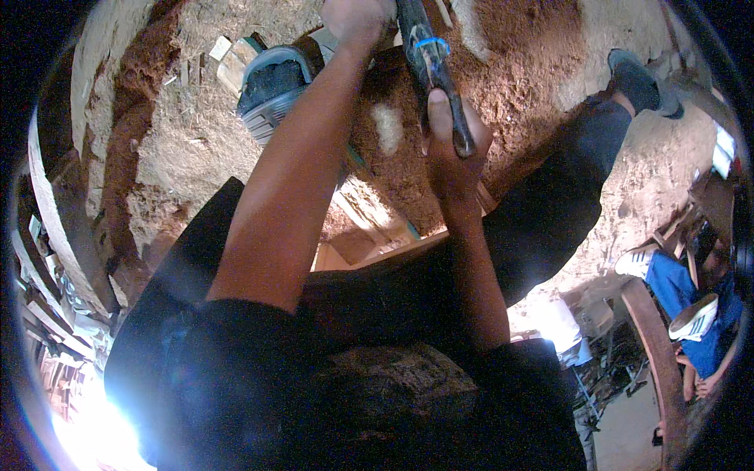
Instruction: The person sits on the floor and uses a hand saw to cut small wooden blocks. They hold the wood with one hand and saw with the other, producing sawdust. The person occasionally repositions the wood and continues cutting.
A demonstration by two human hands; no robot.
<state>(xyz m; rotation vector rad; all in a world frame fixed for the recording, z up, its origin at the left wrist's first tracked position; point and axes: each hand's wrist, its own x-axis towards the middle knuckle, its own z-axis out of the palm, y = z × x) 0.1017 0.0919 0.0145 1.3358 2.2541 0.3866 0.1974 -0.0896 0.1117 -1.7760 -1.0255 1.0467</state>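
My right hand (457, 141) is closed round the lower end of a long dark tool handle (428, 59) with a bright blue band, the thumb lying along its top. The handle runs up past the top edge, so its working end is out of sight. Just left of it, my left hand (360, 20) is closed at the top edge; its fingers are partly cut off and what they grip is hidden. Beneath my forearms lie pale wooden boards (369, 208), partly covered by my arms and dark clothing.
Sawdust covers the brown ground (188, 149). A grey ridged shoe (275, 90) is beside my left forearm, near small wood offcuts (232, 67). My right foot (640, 82) is stretched out right. Another person in blue trousers (671, 286) sits far right, behind a curved wooden piece (656, 353).
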